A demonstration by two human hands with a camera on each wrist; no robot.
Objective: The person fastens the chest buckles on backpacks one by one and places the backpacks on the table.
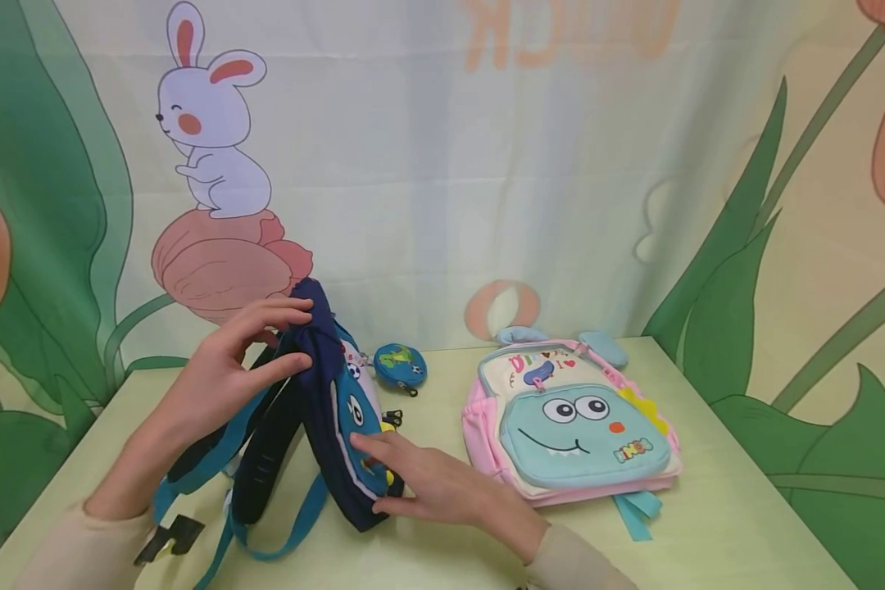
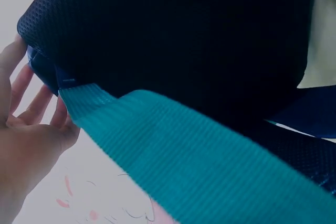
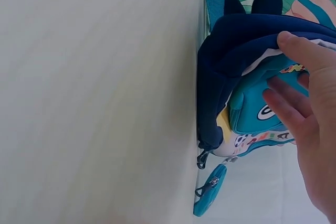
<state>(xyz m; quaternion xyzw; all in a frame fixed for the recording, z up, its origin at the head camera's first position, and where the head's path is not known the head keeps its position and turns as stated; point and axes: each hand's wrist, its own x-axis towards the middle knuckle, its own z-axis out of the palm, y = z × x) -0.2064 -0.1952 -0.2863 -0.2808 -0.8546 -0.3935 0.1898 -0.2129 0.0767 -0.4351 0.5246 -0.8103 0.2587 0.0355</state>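
A navy and teal backpack [image 1: 332,426] stands tilted on the table, its front pocket facing right. My left hand [image 1: 224,377] touches its upper side with extended fingers and thumb spread apart. In the left wrist view, the left hand [image 2: 31,124] lies along the bag's dark mesh back [image 2: 184,40], fingertips partly hidden behind its edge. My right hand [image 1: 442,487] is at the lower front. The right wrist view shows that hand [image 3: 315,98] with its thumb on the navy edge and loosely bent fingers at the teal pocket [image 3: 252,103].
A pink and cream backpack [image 1: 575,434] with a smiling face lies to the right. A small round teal pouch [image 1: 401,366] hangs from the navy bag. Teal straps [image 1: 295,524] and a black buckle [image 1: 171,539] trail over the table [image 1: 428,557]. A printed curtain [image 1: 413,164] hangs behind.
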